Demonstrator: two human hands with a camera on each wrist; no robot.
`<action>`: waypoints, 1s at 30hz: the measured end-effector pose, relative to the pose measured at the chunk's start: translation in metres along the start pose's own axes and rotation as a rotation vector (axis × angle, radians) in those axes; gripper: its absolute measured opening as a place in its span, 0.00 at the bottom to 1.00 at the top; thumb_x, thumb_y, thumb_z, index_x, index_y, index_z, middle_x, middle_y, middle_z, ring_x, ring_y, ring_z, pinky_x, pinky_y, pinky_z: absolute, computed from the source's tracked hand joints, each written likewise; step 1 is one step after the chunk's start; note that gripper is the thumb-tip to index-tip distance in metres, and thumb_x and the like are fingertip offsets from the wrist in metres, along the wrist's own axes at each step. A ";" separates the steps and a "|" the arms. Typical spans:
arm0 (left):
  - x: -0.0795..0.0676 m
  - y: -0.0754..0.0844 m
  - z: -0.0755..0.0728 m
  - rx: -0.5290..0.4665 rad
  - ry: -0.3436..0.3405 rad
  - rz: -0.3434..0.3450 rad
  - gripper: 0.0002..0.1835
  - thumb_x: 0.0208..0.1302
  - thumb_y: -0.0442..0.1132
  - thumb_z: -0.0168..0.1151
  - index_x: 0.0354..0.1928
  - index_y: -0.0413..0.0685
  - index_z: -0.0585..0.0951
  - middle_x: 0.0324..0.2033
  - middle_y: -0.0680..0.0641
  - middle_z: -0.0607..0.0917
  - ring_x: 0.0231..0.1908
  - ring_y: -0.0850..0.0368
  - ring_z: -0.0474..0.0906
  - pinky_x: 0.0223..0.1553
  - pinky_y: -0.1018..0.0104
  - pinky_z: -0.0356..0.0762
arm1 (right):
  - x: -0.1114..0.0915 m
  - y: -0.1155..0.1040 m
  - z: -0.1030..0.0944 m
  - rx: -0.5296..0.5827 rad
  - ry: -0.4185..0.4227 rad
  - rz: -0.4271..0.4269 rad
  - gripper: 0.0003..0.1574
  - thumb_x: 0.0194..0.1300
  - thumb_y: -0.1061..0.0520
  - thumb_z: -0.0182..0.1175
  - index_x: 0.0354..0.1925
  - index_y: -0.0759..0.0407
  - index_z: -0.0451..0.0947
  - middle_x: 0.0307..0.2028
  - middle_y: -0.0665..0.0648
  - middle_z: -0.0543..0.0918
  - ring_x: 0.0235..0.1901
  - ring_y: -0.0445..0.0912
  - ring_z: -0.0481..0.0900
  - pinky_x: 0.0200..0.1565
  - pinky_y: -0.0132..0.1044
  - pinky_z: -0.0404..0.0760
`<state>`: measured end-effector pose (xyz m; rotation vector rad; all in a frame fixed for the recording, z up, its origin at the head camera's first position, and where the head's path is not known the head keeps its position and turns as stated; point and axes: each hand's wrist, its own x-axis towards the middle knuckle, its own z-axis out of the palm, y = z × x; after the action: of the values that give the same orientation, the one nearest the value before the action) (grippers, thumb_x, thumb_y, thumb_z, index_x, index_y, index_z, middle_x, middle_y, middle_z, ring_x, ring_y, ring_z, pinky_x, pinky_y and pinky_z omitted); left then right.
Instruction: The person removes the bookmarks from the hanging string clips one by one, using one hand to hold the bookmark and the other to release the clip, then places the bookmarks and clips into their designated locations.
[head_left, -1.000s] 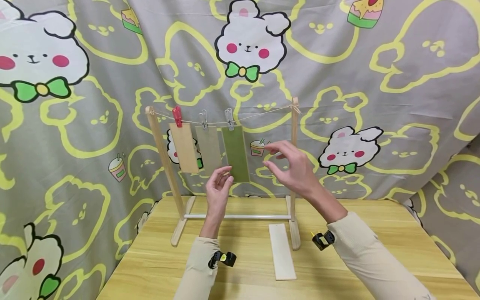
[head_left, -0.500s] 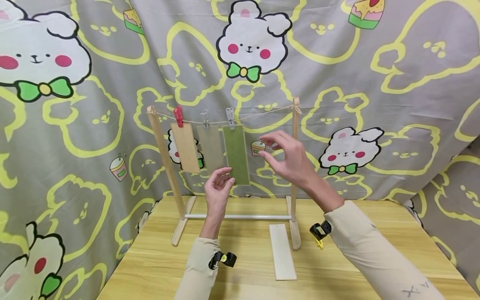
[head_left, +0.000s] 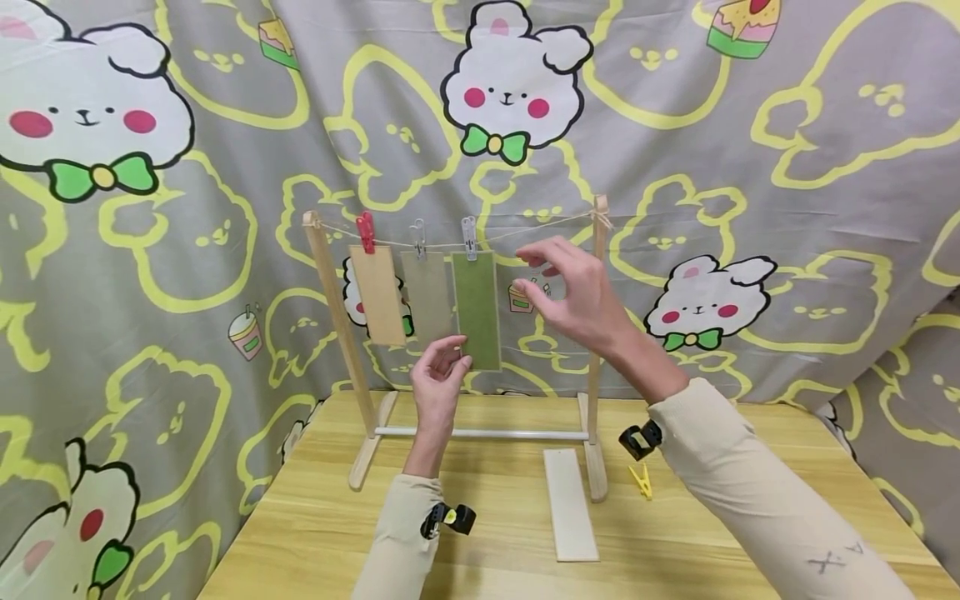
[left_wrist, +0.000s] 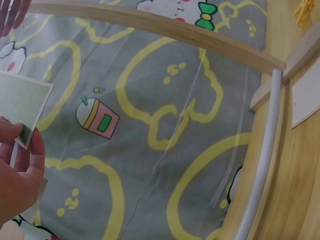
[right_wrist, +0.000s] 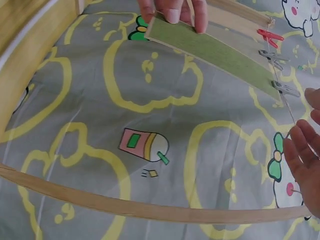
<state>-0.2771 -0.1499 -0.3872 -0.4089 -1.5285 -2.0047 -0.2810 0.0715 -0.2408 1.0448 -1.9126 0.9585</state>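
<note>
A green rectangular card (head_left: 477, 312) hangs from a string by a grey clothespin (head_left: 469, 238). My left hand (head_left: 437, 375) pinches the card's lower left edge, the thumb in front and fingers behind, as the left wrist view shows. My right hand (head_left: 577, 292) is raised to the right of the card, thumb and fingers apart, with nothing between them. In the right wrist view its fingers (right_wrist: 305, 147) are close to the string. Left of the green card hang a grey card (head_left: 429, 292) on another grey clothespin (head_left: 418, 239) and a tan card (head_left: 378, 296) on a red clothespin (head_left: 365, 232).
The string spans a wooden frame with a left post (head_left: 337, 325), a right post (head_left: 595, 383) and a white crossbar (head_left: 487, 433). On the wooden table (head_left: 300, 533) lie a white card (head_left: 571, 505) and a yellow clothespin (head_left: 641, 481). A patterned curtain (head_left: 697, 225) stands behind.
My right hand has risen slightly, exposing the yellow clothespin once hidden behind the wrist camera. The left hand keeps its hold on the green card. The head view has shifted a little.
</note>
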 end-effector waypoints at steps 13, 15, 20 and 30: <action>0.002 0.002 0.001 0.006 0.009 0.005 0.18 0.57 0.14 0.63 0.50 0.25 0.81 0.45 0.32 0.86 0.39 0.58 0.84 0.39 0.72 0.84 | 0.040 -0.008 0.001 -0.110 -0.021 0.003 0.20 0.69 0.59 0.68 0.56 0.64 0.81 0.53 0.59 0.83 0.56 0.52 0.80 0.62 0.44 0.77; 0.002 0.002 0.001 0.012 0.010 0.003 0.18 0.57 0.14 0.63 0.51 0.26 0.81 0.46 0.31 0.86 0.40 0.57 0.84 0.39 0.72 0.84 | 0.045 -0.009 0.003 -0.117 -0.040 0.024 0.20 0.69 0.59 0.67 0.57 0.64 0.81 0.54 0.60 0.83 0.57 0.52 0.79 0.62 0.44 0.77; 0.001 0.002 -0.001 0.015 0.017 -0.003 0.18 0.56 0.13 0.62 0.50 0.26 0.82 0.45 0.30 0.86 0.40 0.57 0.84 0.41 0.72 0.84 | 0.054 -0.013 0.007 -0.151 -0.107 0.079 0.22 0.71 0.58 0.65 0.60 0.64 0.79 0.57 0.60 0.81 0.60 0.52 0.77 0.63 0.43 0.76; 0.000 0.001 -0.003 0.025 0.020 0.010 0.17 0.56 0.13 0.63 0.49 0.25 0.82 0.43 0.28 0.85 0.39 0.57 0.83 0.40 0.73 0.83 | 0.076 -0.017 0.017 -0.264 -0.242 0.173 0.23 0.78 0.52 0.58 0.62 0.65 0.77 0.58 0.62 0.81 0.54 0.54 0.80 0.57 0.46 0.79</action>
<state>-0.2761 -0.1529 -0.3870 -0.3850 -1.5349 -1.9742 -0.2998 0.0252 -0.1788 0.8815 -2.2879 0.6688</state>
